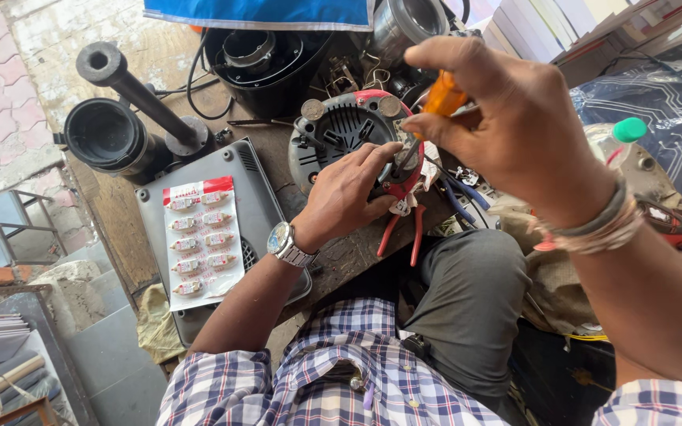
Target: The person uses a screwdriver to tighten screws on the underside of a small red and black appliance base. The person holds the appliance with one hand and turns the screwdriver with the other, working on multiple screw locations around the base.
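My left hand [349, 193], with a metal wristwatch, grips the rim of a round grey-and-red appliance base [341, 126] lying underside up on the wooden bench [120, 229]. My right hand [507, 118] holds a screwdriver with an orange handle [444, 96], its shaft pointing down to the base's right edge near my left fingers. Red-handled pliers [404, 229] lie just below the base, by my knee.
A grey tray [262, 205] holds a card of small packaged parts [199, 241]. Black appliance housings [108, 134] and a black tube [132, 83] sit at the left, a black bowl-shaped part [266, 67] behind. A green-capped bottle [621, 138] stands at the right.
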